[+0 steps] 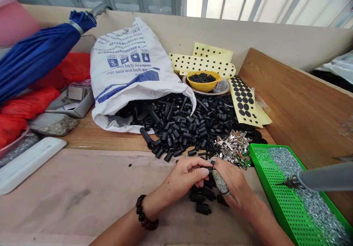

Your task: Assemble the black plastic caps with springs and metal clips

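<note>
My left hand (187, 174), with a dark bead bracelet (145, 213) at the wrist, is closed, thumb and fingers pinching a small black plastic part (210, 172). Close against it, my right hand (233, 181) is curled around a grey speckled oval piece (220, 181) that looks like stone; its fingertips are mostly hidden. Below both hands lie several short black cylinders (203, 208). Just beyond them spreads a heap of black plastic parts (190, 128), with a pile of shiny metal clips (234, 146) at its right side.
An open white sack (129, 62) spills black parts. Behind the heap are a yellow bowl (203, 84) and yellow sticker sheets (245, 102). On the right, an electric screwdriver (325, 178) juts over a green tray (284, 198) of screws. A white bar (33, 163) and blue umbrella (41, 54) are left.
</note>
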A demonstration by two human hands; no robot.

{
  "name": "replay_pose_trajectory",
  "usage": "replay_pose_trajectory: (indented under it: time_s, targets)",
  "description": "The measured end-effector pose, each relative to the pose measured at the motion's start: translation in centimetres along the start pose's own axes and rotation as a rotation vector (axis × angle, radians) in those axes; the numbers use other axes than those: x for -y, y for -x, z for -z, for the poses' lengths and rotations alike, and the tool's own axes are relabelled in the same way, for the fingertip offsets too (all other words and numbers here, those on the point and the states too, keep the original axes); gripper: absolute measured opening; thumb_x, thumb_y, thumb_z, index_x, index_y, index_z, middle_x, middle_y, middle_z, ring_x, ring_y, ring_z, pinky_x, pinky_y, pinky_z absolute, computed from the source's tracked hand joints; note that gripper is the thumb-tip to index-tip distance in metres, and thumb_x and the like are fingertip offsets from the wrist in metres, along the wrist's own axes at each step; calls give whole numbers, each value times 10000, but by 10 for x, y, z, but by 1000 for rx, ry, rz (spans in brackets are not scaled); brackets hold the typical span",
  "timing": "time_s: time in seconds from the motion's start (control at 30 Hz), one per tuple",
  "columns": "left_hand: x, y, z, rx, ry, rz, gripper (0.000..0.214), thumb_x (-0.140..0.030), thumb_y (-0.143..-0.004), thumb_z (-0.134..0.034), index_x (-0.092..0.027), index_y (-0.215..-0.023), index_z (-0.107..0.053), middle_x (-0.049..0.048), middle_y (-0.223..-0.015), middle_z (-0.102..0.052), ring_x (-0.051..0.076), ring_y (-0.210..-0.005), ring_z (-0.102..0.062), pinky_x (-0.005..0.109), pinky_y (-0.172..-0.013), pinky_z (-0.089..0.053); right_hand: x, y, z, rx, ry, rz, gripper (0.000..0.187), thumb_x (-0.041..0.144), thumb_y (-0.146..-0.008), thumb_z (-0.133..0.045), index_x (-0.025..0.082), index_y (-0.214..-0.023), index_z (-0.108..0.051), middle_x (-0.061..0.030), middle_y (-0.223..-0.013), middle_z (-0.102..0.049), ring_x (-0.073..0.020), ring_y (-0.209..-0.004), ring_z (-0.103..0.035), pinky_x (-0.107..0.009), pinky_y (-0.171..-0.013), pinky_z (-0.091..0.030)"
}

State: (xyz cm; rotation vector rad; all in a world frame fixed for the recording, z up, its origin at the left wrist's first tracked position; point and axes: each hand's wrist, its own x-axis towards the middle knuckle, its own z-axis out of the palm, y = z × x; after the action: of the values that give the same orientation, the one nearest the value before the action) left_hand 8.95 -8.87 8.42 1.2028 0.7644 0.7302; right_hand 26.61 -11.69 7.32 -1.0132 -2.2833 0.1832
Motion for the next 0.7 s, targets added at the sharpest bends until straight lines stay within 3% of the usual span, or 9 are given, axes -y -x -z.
replay_pose_trajectory:
  time_s: [0.1,0.23,0.37,0.43,0.53,0.7]
  targets:
    - [4,0,-1,-41,-22,-47,296,-368,-727,-640,-120,-887,-670,-4,-637,-571,89,-543,-496,198,-531,-410,1,-3,-1,6,7,-39,216,144,-874,-270,197,-773,-453,-46,-688,-513,-176,-627,-462,-280,-555,-354]
    - [11,-3,6,-86,-57,-62,285,-353,-729,-642,-133,-907,-674,20,-732,-618,116,-628,-529,219,-593,-433,3,-9,0,134,13,-154,226,146,-872,-295,189,-758,-485,-49,-708,-544,-176,-630,-489,-283,-568,-373]
    - [10,-5,19,-84,-151,-66,257,-306,-753,-613,-133,-935,-669,34,-804,-654,144,-704,-564,232,-639,-436,2,-17,11,222,-165,-322,224,110,-841,-354,199,-945,-532,-39,-893,-629,-172,-806,-577,-272,-687,-426]
    - [7,-2,26,-93,-304,-72,231,-278,-777,-580,-140,-942,-667,27,-790,-655,146,-694,-564,231,-628,-428,-2,-19,18,209,-191,-378,308,82,-795,-384,223,-1023,-535,-23,-978,-641,-171,-874,-587,-272,-735,-428]
    - [6,4,35,-114,-653,-97,198,-213,-804,-538,-177,-955,-661,13,-806,-660,155,-721,-565,252,-672,-424,-10,-20,22,196,-98,-443,357,49,-705,-401,213,-975,-567,-19,-909,-648,-179,-803,-588,-280,-692,-421]
    - [22,10,41,-73,-1038,-255,171,-158,-839,-483,-191,-921,-630,29,-875,-666,180,-840,-561,290,-771,-433,-19,-20,15,216,18,-423,416,10,-608,-384,194,-927,-578,-25,-858,-632,-176,-765,-569,-273,-670,-410]
